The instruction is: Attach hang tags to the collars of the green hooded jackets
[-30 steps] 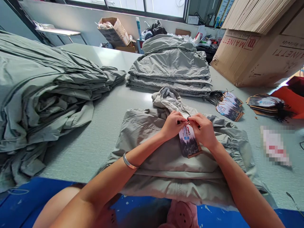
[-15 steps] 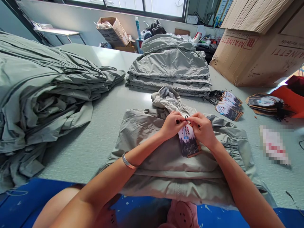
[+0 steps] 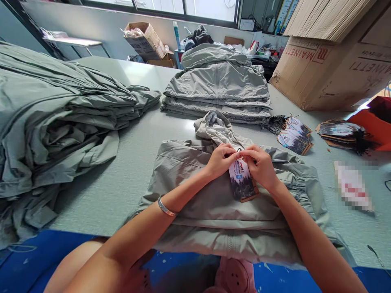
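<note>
A grey-green hooded jacket lies folded on the table in front of me. Over it, my left hand and my right hand meet with thumbs and fingertips pinched together. Between them they hold the black string of a hang tag, a small loop of it showing above the fingertips. The hang tag, printed with dark trees, hangs below the fingers against the jacket. The fingers hide most of the string and where it is fastened.
Folded jackets are stacked behind, and a big heap of jackets fills the left. Stringed hang tags and another tag pile lie at right, before a large cardboard box. A blurred-out packet lies near the right edge.
My fingertips have drawn closer together on the string, and the loop above them looks smaller. The tag and jacket have hardly moved.
</note>
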Demonstrator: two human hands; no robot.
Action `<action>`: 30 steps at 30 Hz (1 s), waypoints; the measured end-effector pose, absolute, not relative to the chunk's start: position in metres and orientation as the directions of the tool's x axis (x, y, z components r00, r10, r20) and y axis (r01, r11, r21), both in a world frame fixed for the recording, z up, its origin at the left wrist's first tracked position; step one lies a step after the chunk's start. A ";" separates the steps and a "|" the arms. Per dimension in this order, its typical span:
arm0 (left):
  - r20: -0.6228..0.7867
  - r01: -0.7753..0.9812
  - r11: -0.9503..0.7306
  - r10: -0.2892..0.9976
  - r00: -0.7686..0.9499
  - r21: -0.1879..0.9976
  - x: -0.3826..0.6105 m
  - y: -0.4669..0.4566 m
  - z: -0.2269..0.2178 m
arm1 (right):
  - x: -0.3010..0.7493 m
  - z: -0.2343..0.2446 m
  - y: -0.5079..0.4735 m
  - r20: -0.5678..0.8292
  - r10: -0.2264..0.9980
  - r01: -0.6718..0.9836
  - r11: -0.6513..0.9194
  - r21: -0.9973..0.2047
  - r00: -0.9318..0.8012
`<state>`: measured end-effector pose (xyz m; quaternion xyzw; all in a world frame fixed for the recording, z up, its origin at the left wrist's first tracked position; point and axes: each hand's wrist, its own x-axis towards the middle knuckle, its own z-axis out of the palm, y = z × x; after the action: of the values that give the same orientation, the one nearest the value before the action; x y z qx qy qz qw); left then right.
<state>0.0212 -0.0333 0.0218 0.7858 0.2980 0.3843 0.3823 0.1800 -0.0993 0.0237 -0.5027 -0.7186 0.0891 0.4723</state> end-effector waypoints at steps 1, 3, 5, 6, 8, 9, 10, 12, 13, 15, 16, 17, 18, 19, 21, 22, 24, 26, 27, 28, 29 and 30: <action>0.376 0.167 -0.528 0.760 0.529 0.833 0.021 -0.033 0.022 | 0.180 0.024 -0.099 0.583 0.811 0.635 0.473 -0.611 -0.043; 0.374 0.152 -0.521 0.758 0.534 0.840 0.021 -0.033 0.021 | 0.180 0.024 -0.100 0.577 0.816 0.625 0.467 -0.626 -0.033; 0.369 0.144 -0.513 0.760 0.535 0.847 0.021 -0.032 0.021 | 0.180 0.024 -0.099 0.569 0.822 0.612 0.462 -0.642 -0.023; 0.366 0.143 -0.508 0.761 0.536 0.849 0.021 -0.031 0.021 | 0.180 0.024 -0.099 0.563 0.826 0.602 0.456 -0.655 -0.014; 0.360 0.141 -0.500 0.765 0.534 0.854 0.021 -0.031 0.021 | 0.180 0.023 -0.099 0.542 0.840 0.573 0.436 -0.694 0.018; 0.358 0.140 -0.497 0.767 0.533 0.856 0.021 -0.031 0.021 | 0.180 0.022 -0.098 0.531 0.847 0.554 0.424 -0.717 0.040; 0.356 0.141 -0.494 0.769 0.532 0.858 0.021 -0.032 0.021 | 0.180 0.021 -0.098 0.520 0.852 0.534 0.414 -0.737 0.058; 0.353 0.147 -0.492 0.773 0.528 0.858 0.021 -0.032 0.021 | 0.180 0.020 -0.098 0.500 0.863 0.505 0.402 -0.764 0.070; 0.352 0.151 -0.492 0.774 0.527 0.857 0.021 -0.032 0.021 | 0.180 0.020 -0.098 0.492 0.868 0.497 0.399 -0.771 0.065; 0.354 0.152 -0.495 0.773 0.526 0.855 0.021 -0.033 0.021 | 0.180 0.022 -0.098 0.482 0.875 0.492 0.398 -0.774 0.050; 0.359 0.149 -0.498 0.772 0.525 0.854 0.021 -0.033 0.021 | 0.180 0.023 -0.099 0.481 0.876 0.493 0.398 -0.774 0.047; 0.363 0.145 -0.501 0.770 0.524 0.853 0.021 -0.033 0.021 | 0.180 0.024 -0.099 0.482 0.875 0.494 0.399 -0.773 0.047; 0.367 0.142 -0.504 0.769 0.523 0.852 0.021 -0.033 0.020 | 0.179 0.025 -0.099 0.483 0.874 0.493 0.399 -0.773 0.049; 0.369 0.142 -0.505 0.768 0.523 0.851 0.021 -0.033 0.020 | 0.179 0.025 -0.099 0.483 0.874 0.491 0.399 -0.774 0.051; 0.368 0.145 -0.506 0.769 0.522 0.850 0.021 -0.033 0.020 | 0.179 0.026 -0.100 0.479 0.876 0.480 0.397 -0.782 0.056; 0.367 0.146 -0.505 0.770 0.522 0.851 0.021 -0.033 0.020 | 0.179 0.027 -0.100 0.475 0.878 0.471 0.396 -0.788 0.057; 0.365 0.145 -0.501 0.772 0.520 0.853 0.021 -0.033 0.020 | 0.179 0.027 -0.100 0.468 0.882 0.453 0.396 -0.799 0.056; 0.365 0.139 -0.495 0.776 0.515 0.858 0.021 -0.033 0.020 | 0.179 0.027 -0.100 0.464 0.884 0.437 0.398 -0.807 0.052; 0.365 0.134 -0.491 0.778 0.512 0.861 0.021 -0.033 0.020 | 0.179 0.027 -0.100 0.462 0.886 0.430 0.398 -0.810 0.049; 0.365 0.128 -0.487 0.781 0.507 0.864 0.021 -0.034 0.020 | 0.179 0.027 -0.100 0.459 0.887 0.424 0.398 -0.814 0.048; 0.365 0.121 -0.481 0.784 0.502 0.868 0.021 -0.034 0.020 | 0.179 0.027 -0.100 0.456 0.889 0.418 0.397 -0.817 0.047; 0.364 0.112 -0.475 0.787 0.498 0.873 0.021 -0.034 0.020 | 0.179 0.026 -0.100 0.453 0.890 0.413 0.396 -0.820 0.046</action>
<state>0.0210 -0.0339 0.0202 0.7578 0.2968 0.4039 0.4178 0.1790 -0.1005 0.0264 -0.4998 -0.6516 0.2284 0.5229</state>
